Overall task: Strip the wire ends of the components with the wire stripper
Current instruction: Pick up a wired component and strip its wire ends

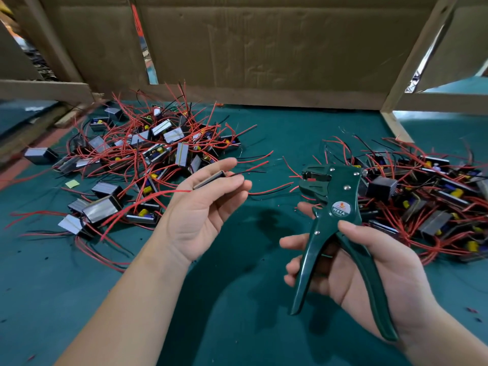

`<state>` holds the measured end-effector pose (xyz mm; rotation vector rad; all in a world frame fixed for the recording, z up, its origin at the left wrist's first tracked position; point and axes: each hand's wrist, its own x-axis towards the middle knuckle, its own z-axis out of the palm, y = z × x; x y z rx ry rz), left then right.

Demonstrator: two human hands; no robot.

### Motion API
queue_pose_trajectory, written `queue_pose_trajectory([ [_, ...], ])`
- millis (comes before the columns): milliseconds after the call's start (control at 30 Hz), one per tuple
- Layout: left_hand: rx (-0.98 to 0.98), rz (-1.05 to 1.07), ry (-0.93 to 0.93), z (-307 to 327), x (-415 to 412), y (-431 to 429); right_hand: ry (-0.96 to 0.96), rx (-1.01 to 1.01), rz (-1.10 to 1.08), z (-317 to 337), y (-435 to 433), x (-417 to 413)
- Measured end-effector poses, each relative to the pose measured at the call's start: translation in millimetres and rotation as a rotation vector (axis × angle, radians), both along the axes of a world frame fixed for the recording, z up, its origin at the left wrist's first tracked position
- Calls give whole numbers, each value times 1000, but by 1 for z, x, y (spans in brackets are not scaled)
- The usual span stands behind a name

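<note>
My left hand (pixel 203 207) is raised palm up over the green mat and pinches a small grey component (pixel 210 180) between thumb and fingers. Its red and black wires (pixel 250 171) stick out to the right. My right hand (pixel 369 265) grips the dark green wire stripper (pixel 331 207) by its handles, which are spread apart. The stripper's jaws (pixel 313 178) point up and left, a short gap away from the wire ends, and nothing sits in them.
A pile of components with red and black wires (pixel 148 154) lies at the left, a second pile (pixel 427 196) at the right. Cardboard walls (pixel 264 48) and a wooden frame (pixel 396 122) close off the back. Bare green mat (pixel 237 299) lies between my arms.
</note>
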<state>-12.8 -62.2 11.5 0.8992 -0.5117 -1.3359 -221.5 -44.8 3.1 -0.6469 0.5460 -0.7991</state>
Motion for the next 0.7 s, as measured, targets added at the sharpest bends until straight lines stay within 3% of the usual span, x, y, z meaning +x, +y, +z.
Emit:
queue_pose_trajectory([
  [500, -56, -166, -184, -2, -7, 6, -93, 15, 213, 4, 1, 0],
  [567, -64, -177, -199, -1, -7, 7, 50, 47, 179, 0, -11, 1],
  [633, -79, -184, -205, 0, -7, 7, 328, -76, 45, 7, -3, -3],
  [667, -85, -184, -204, 0, -6, 7, 341, -78, 57, 6, -3, -5],
  [700, -89, -183, -203, 0, -6, 8, 234, -106, 96, 1, -6, -4],
])
